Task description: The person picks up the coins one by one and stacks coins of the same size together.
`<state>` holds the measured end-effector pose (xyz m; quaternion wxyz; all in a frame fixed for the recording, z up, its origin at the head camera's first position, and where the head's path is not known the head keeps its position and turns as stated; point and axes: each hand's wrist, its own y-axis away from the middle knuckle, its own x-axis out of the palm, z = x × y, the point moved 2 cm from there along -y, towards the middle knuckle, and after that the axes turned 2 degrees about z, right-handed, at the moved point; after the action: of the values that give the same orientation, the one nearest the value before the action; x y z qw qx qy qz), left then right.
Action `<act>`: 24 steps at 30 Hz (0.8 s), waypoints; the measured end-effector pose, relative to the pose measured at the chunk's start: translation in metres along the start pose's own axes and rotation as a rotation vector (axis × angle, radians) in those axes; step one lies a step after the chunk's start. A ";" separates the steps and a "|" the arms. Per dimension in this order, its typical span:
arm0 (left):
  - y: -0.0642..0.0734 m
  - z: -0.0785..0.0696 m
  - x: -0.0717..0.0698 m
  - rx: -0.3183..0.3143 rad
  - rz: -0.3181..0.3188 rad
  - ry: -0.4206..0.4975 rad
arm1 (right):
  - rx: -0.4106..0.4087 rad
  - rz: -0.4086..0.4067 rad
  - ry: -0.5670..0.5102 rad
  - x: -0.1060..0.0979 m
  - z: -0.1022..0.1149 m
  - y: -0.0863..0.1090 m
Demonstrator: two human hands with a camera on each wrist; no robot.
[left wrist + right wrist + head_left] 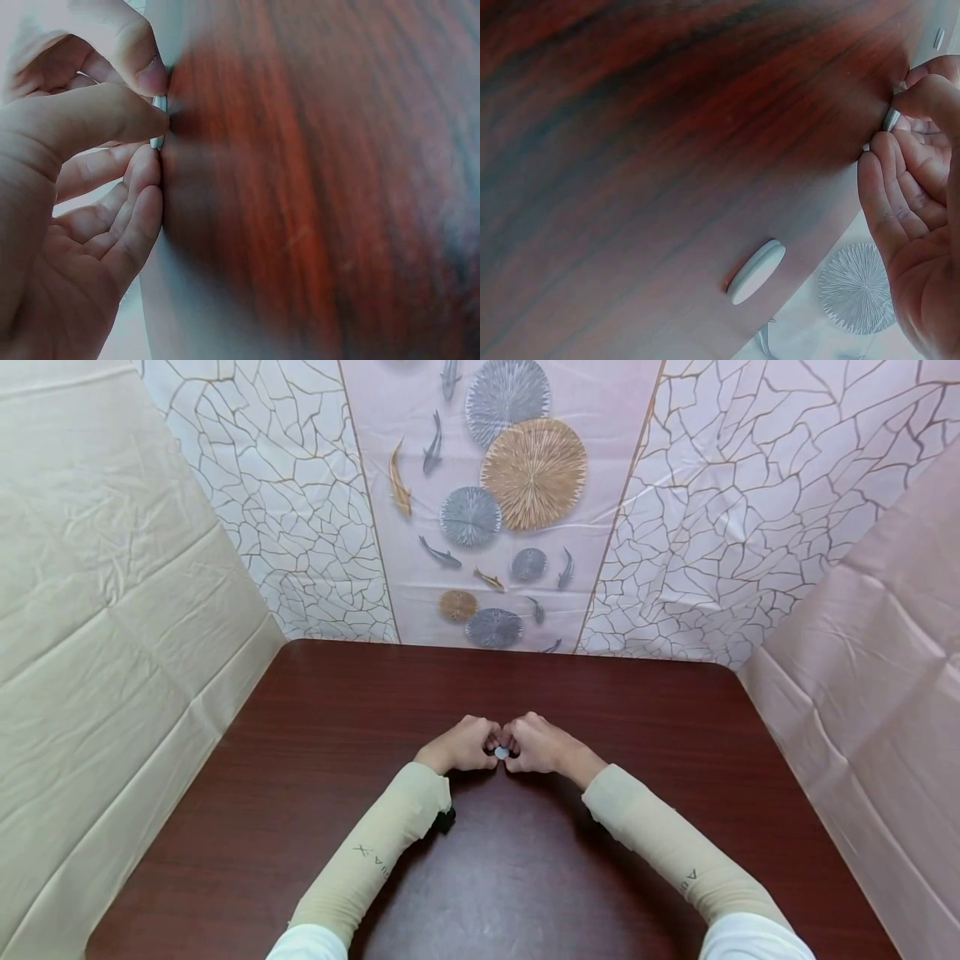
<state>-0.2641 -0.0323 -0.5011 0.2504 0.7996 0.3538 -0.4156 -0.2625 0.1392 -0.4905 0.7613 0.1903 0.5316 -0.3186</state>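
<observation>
A makeshift recording booth, dark reddish wood-grain tabletop, creased plastic sheeting walling both sides, printed backdrop of fish and round discs behind

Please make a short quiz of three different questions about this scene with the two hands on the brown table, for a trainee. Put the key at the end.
1. True or false: the left hand and the right hand meet at one small white disc.
2. Multiple choice: what do the hands rest over? A) a dark brown table B) a green cloth C) a metal tray
3. Short answer: in the right wrist view, how is the disc held?

Key
1. True
2. A
3. It is pinched at the fingertips, seen on edge. The oval white shape lower in that view cannot be identified.
</observation>
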 end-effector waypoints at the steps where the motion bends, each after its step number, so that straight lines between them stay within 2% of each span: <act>1: 0.000 0.000 0.000 0.000 0.000 -0.001 | 0.000 0.002 -0.002 -0.001 0.000 0.000; 8: -0.002 0.002 -0.001 0.017 0.016 -0.013 | -0.006 0.064 -0.033 -0.007 -0.003 0.001; 13: 0.002 0.002 -0.008 0.037 0.030 -0.031 | 0.021 0.084 -0.046 -0.017 -0.006 0.010; 20: 0.017 0.011 -0.026 0.095 -0.079 -0.020 | 0.082 0.016 0.027 -0.038 -0.010 0.030; 24: 0.029 0.017 -0.040 0.085 -0.132 -0.038 | 0.143 -0.002 0.057 -0.049 -0.013 0.043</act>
<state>-0.2662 -0.0761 -0.4737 0.1950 0.7764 0.3829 -0.4610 -0.2531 0.1919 -0.4521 0.7301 0.2528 0.5290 -0.3511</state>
